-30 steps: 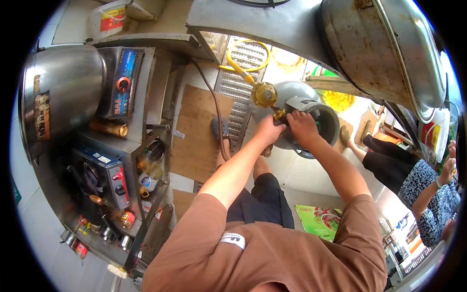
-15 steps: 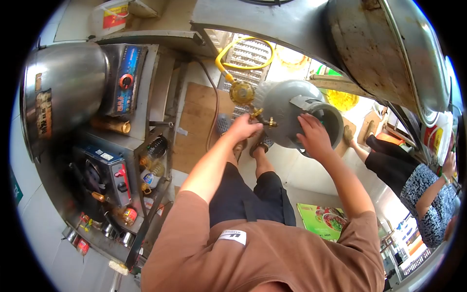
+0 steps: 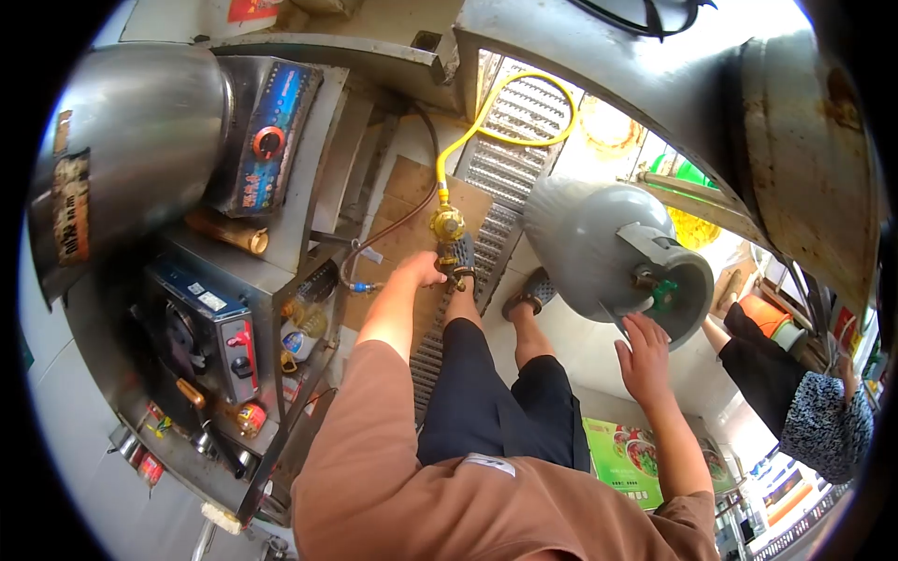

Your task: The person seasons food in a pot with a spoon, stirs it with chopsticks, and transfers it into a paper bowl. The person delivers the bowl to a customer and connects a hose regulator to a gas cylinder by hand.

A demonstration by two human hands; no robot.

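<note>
My left hand (image 3: pixel 423 269) is closed around the lower fitting of a brass-coloured gas regulator (image 3: pixel 447 222), which hangs over my foot. A yellow hose (image 3: pixel 456 146) runs up from the regulator. To the right stands a grey gas cylinder (image 3: pixel 599 238), tilted, its collar (image 3: pixel 700 271) turned towards me. Inside the collar shows a green valve knob (image 3: pixel 665 295). My right hand (image 3: pixel 645 363) is open, with fingers stretched out at the collar's near rim; whether they touch it I cannot tell.
On the left are a large metal pot (image 3: pixel 140 140), a blue-panelled burner (image 3: pixel 267 140) and a second stove (image 3: pixel 220 323). A brown hose (image 3: pixel 428 187) with a blue connector (image 3: pixel 363 287) lies nearby. Floor grating (image 3: pixel 505 178) runs behind. A person in black trousers (image 3: pixel 762 360) stands at right.
My left hand has drawn the regulator left, away from the cylinder. The cylinder has tilted, bringing its collar and green knob into view. My right hand has moved down to the collar's near rim.
</note>
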